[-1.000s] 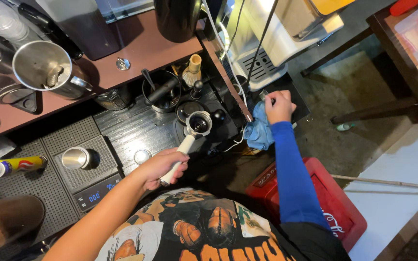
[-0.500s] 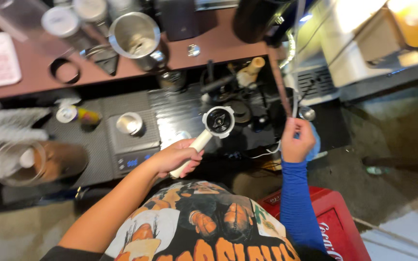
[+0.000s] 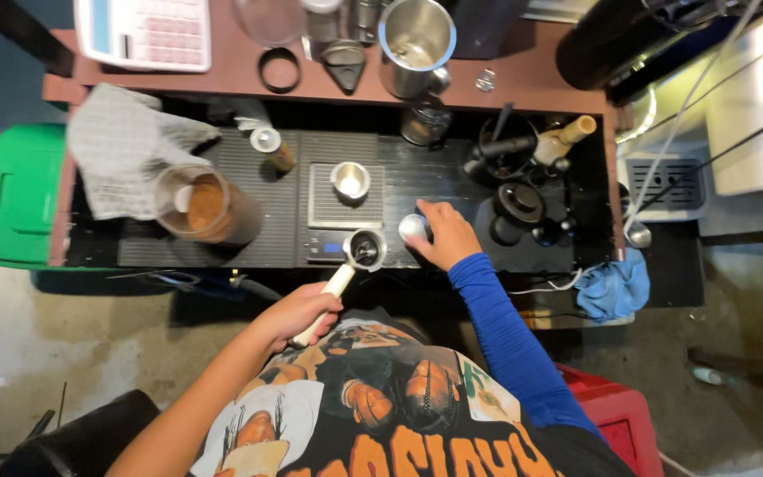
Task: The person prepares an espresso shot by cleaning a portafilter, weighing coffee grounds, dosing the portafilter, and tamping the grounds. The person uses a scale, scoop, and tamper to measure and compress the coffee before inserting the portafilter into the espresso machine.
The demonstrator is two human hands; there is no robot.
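My left hand (image 3: 300,311) grips the pale handle of a portafilter (image 3: 363,251), whose round basket hovers by the front edge of a small scale (image 3: 344,205). A little metal dosing cup (image 3: 350,179) stands on that scale. My right hand (image 3: 446,233), in a blue sleeve, rests on a small round silver object (image 3: 412,228) lying on the black counter mat just right of the scale. A blue cloth (image 3: 613,288) lies at the counter's right front corner, away from both hands.
A glass jar of brown grounds (image 3: 206,204) and a grey towel (image 3: 125,157) sit at left. Black tampers and a bottle (image 3: 562,137) crowd the right. On the brown shelf behind stand a steel pitcher (image 3: 416,42) and a calculator-like pad (image 3: 145,32). A green bin (image 3: 23,196) stands far left.
My right hand left the blue cloth at the right and moved to the silver object beside the scale. The portafilter moved left toward the scale, and my view shifted leftward.
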